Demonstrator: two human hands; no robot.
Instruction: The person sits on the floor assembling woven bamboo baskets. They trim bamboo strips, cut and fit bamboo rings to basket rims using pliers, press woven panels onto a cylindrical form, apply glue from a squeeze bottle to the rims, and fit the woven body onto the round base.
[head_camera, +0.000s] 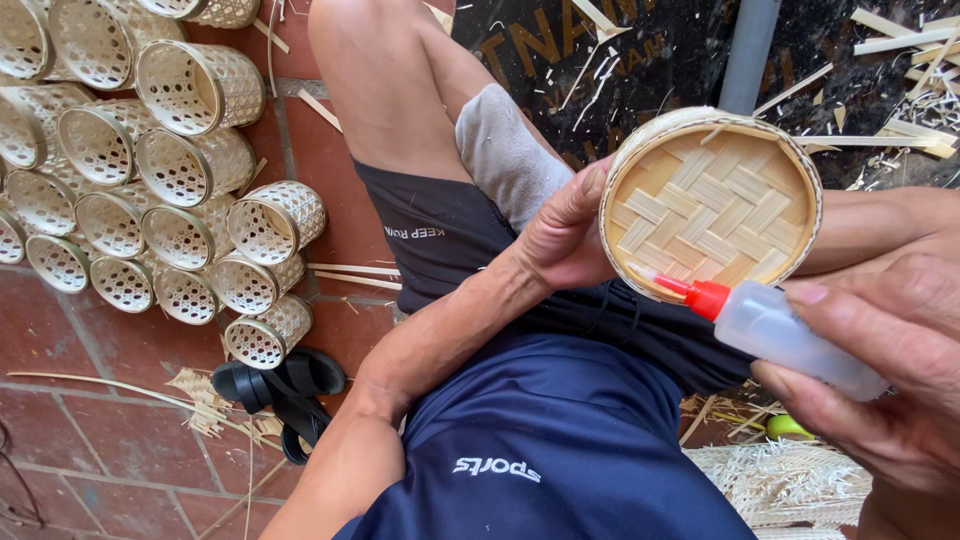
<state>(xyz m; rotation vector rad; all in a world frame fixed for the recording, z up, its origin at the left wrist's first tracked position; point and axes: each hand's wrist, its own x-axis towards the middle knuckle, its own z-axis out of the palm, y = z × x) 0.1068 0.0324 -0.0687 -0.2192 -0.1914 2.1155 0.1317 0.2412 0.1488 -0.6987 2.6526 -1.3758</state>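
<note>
Two bare hands are seen at work over the lap. A round woven bamboo lid (712, 200) is held upright by the left hand (563, 240), whose fingers are closed on its left rim, the plaited inner face turned toward the camera. A small translucent glue bottle (785, 335) with a red nozzle is gripped by the right hand (880, 370), thumb on top and fingers curled beneath. The nozzle tip is set against the lower left inner edge of the lid, where weave meets rim. Many finished openwork bamboo baskets (150, 170) are stacked on their sides at the upper left on the red tiled floor (90, 400). A pair of black sandals (285, 385) lies near them, and bamboo strips (900, 60) are scattered at the upper right.
</note>
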